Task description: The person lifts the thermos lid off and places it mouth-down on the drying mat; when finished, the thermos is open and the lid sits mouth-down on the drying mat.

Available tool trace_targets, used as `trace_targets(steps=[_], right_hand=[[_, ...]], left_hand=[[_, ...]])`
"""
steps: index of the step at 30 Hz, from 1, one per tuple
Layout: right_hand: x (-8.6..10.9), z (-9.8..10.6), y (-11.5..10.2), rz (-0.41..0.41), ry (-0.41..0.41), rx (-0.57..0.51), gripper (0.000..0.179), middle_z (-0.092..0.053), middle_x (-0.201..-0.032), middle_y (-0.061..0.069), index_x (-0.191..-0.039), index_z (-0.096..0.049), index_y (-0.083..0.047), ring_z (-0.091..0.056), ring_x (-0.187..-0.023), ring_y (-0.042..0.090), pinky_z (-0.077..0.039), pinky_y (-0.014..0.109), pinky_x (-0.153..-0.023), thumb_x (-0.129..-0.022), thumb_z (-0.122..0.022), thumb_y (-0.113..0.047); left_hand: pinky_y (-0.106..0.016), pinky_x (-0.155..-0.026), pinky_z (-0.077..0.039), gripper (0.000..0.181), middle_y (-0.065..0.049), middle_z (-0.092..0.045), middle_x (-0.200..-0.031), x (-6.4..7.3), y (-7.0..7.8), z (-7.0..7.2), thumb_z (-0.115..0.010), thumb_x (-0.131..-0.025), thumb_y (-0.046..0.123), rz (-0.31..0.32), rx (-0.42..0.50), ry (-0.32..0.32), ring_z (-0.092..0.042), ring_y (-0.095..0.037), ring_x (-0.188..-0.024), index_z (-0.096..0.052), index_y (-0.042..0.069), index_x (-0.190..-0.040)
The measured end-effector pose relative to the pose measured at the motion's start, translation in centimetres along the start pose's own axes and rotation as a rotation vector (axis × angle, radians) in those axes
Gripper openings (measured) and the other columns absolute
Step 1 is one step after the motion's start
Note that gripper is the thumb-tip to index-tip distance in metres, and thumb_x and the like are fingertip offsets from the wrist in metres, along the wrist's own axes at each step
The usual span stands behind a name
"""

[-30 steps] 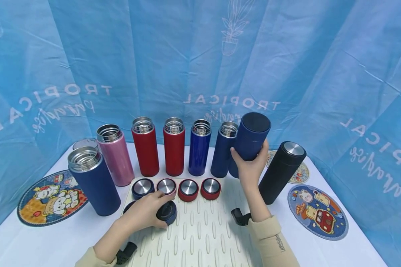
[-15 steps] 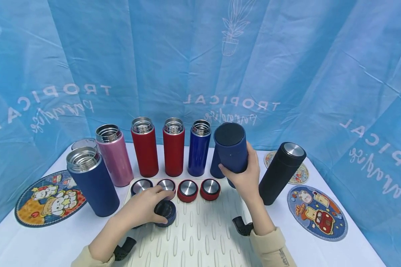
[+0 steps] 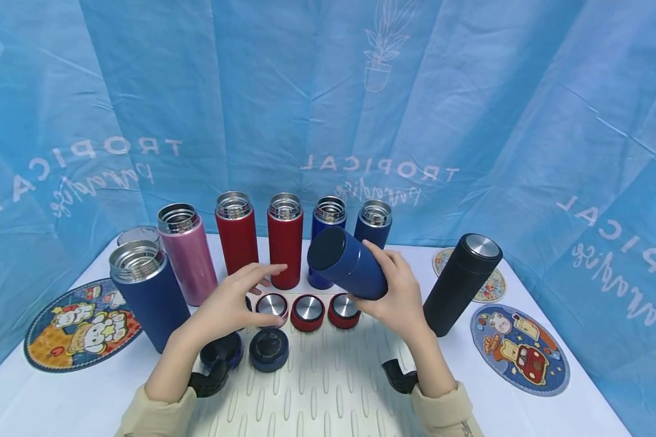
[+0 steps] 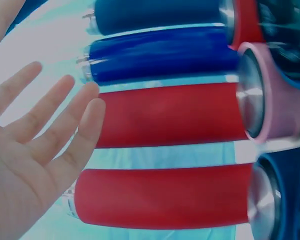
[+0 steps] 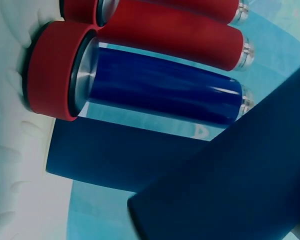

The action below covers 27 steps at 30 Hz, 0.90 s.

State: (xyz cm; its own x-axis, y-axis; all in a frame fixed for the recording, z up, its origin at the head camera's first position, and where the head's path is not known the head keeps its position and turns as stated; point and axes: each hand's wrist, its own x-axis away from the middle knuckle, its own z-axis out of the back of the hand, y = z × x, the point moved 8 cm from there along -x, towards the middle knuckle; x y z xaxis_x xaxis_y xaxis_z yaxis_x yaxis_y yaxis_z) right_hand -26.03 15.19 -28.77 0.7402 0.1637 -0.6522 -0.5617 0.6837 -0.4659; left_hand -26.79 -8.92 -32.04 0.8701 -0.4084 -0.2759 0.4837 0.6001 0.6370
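A navy thermos flask (image 3: 355,267) is gripped by my right hand (image 3: 396,294) and tilted, its black round end (image 3: 327,247) pointing left. My left hand (image 3: 232,300) is raised above the lids, fingers spread and nothing in them; its palm (image 4: 20,165) shows in the left wrist view. Below it lie a dark navy lid (image 3: 269,349) and a dark lid (image 3: 218,350) partly hidden by the wrist. A pink steel-topped lid (image 3: 272,305) and two red lids (image 3: 307,312) stand in a row behind. In the right wrist view the held flask (image 5: 240,165) crosses the lower right.
Uncapped flasks stand behind the lids: a wide navy one (image 3: 150,291), a pink one (image 3: 191,261), two red ones (image 3: 285,249), a glossy blue one (image 3: 319,280) and a slim navy one (image 3: 373,230). A capped black flask (image 3: 454,291) stands right. Oval mats (image 3: 519,349) flank the white ridged mat (image 3: 333,388).
My right hand has brought the navy flask from the back row leftward and nearer, tipping it over. My left hand has let go of the dark navy lid and risen, fingers spreading.
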Motion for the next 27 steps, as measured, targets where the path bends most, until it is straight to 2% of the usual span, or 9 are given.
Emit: trace_targets(steps=[7,15,19,23,27], right_hand=[[0.3,-0.4,-1.6,0.121,-0.098,0.130,0.088,-0.055,-0.115,0.010,-0.134,-0.046,-0.028,-0.051,-0.105,0.030,-0.045,0.053,-0.085,-0.056,-0.086,-0.024],[0.5,-0.7,-2.5,0.210,-0.171,0.237,0.087,-0.056,-0.113,0.007,-0.133,-0.048,-0.029,-0.052,-0.103,0.026,-0.046,0.049,-0.084,-0.055,-0.087,-0.027],[0.7,-1.2,-2.7,0.239,-0.216,0.299,0.087,-0.057,-0.112,0.006,-0.134,-0.048,-0.032,-0.053,-0.101,0.025,-0.046,0.047,-0.084,-0.055,-0.086,-0.034],[0.8,-1.9,-2.8,0.253,-0.263,0.315,0.087,-0.058,-0.110,0.004,-0.134,-0.048,-0.033,-0.054,-0.099,0.024,-0.045,0.046,-0.085,-0.055,-0.085,-0.037],[0.9,-2.1,-2.9,0.262,-0.283,0.319,0.087,-0.057,-0.109,0.002,-0.132,-0.049,-0.032,-0.054,-0.097,0.023,-0.045,0.044,-0.085,-0.054,-0.086,-0.037]], left_hand=[[-0.045,-0.086,-0.049,0.092,-0.005,-0.044,-0.133,-0.1,1.6,0.8,-0.084,-0.064,0.025,-0.064,0.120,0.084,-0.052,-0.022,-0.108,-0.035,0.026,-0.141],[-0.043,-0.084,-0.050,0.096,-0.005,-0.040,-0.135,0.1,2.7,0.7,-0.085,-0.062,0.026,-0.162,0.101,0.120,-0.050,-0.021,-0.111,-0.033,0.026,-0.142],[-0.044,-0.085,-0.050,0.096,-0.004,-0.034,-0.141,0.1,3.3,0.0,-0.086,-0.062,0.024,-0.190,0.144,0.094,-0.043,-0.023,-0.120,-0.033,0.027,-0.142],[-0.044,-0.086,-0.050,0.090,-0.006,-0.030,-0.143,0.1,3.9,-1.0,-0.084,-0.065,0.021,-0.242,0.182,0.050,-0.037,-0.027,-0.125,-0.035,0.022,-0.141],[-0.042,-0.086,-0.051,0.081,-0.007,-0.034,-0.140,0.0,4.2,-1.3,-0.083,-0.067,0.015,-0.268,0.216,0.040,-0.041,-0.029,-0.122,-0.042,0.019,-0.137]])
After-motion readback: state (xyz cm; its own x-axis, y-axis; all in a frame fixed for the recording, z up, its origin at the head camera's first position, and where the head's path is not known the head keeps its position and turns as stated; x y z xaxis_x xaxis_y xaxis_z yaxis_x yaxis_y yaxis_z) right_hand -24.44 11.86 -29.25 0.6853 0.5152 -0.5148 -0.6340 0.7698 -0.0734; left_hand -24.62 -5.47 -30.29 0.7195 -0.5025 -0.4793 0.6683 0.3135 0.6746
